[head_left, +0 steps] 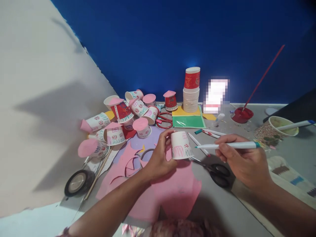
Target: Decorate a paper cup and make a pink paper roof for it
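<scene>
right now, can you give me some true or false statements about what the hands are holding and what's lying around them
1. The left hand holds an upside-down paper cup. True.
2. The right hand holds scissors. False: it holds a pen; the black scissors lie on the table under it.
3. The pen tip touches the cup. False: the tip is just beside the cup, with a small gap.
4. Pink paper lies under the left hand. True.
5. The cup stack stands on the pink paper. False: it stands on yellow paper near the blue wall.
6. A roll of tape lies at the left of the table. True.
</scene>
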`<state>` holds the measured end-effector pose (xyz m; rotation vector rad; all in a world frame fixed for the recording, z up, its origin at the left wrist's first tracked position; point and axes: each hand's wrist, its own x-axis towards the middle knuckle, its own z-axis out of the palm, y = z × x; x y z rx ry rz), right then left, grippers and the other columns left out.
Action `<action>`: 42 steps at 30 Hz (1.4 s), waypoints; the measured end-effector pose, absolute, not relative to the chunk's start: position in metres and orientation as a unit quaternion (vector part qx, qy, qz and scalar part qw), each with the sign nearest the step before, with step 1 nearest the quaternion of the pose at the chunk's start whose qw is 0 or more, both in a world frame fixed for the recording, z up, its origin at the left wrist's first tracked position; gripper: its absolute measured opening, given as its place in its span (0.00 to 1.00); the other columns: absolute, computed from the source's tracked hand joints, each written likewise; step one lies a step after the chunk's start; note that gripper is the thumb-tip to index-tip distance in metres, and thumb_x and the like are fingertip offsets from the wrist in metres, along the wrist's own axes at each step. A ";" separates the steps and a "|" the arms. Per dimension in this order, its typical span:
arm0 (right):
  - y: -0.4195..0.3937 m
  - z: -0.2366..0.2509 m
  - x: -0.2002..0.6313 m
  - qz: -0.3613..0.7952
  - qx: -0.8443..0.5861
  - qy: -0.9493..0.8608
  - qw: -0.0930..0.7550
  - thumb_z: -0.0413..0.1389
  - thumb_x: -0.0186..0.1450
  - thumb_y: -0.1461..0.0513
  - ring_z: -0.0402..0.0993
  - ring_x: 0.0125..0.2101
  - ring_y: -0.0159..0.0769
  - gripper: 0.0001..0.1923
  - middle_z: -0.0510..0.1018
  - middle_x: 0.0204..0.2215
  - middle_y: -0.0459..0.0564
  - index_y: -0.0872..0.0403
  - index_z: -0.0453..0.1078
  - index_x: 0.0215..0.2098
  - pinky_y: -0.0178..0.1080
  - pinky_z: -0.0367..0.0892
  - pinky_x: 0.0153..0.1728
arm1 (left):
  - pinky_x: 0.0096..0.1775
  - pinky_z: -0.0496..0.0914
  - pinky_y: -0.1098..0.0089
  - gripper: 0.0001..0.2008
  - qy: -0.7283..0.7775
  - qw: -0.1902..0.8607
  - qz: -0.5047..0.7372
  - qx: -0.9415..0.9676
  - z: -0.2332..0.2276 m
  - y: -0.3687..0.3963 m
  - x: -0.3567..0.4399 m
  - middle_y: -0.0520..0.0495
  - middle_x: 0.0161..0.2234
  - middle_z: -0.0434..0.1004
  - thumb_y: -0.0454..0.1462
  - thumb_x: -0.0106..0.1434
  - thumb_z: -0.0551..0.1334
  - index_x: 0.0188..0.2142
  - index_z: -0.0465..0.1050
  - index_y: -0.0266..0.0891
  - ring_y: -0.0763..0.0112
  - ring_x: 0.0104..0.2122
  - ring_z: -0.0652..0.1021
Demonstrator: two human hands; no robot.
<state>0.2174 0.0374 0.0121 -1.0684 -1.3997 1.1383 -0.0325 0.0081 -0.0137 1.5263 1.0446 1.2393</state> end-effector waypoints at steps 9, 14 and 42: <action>0.024 0.028 0.216 0.324 -0.436 -0.704 0.458 0.63 0.68 0.59 0.78 0.20 0.35 0.04 0.83 0.23 0.46 0.50 0.79 0.35 0.33 0.71 0.21 | 0.68 0.64 0.48 0.42 0.433 0.389 0.457 0.672 -0.015 0.008 -0.033 0.39 0.66 0.64 0.25 0.52 0.67 0.65 0.60 0.46 0.49 0.67 0.67; 0.026 0.028 0.215 0.302 -0.408 -0.735 0.450 0.63 0.68 0.58 0.78 0.21 0.34 0.07 0.83 0.25 0.47 0.51 0.80 0.34 0.33 0.70 0.22 | 0.66 0.67 0.50 0.40 0.444 0.380 0.446 0.678 -0.016 0.008 -0.032 0.39 0.64 0.66 0.27 0.54 0.68 0.64 0.60 0.46 0.51 0.64 0.70; 0.028 0.035 0.215 0.303 -0.412 -0.747 0.424 0.60 0.70 0.56 0.75 0.19 0.36 0.07 0.81 0.24 0.44 0.45 0.76 0.34 0.38 0.72 0.22 | 0.67 0.68 0.49 0.39 0.446 0.382 0.443 0.677 -0.016 0.008 -0.030 0.39 0.63 0.68 0.27 0.54 0.68 0.63 0.61 0.46 0.51 0.63 0.72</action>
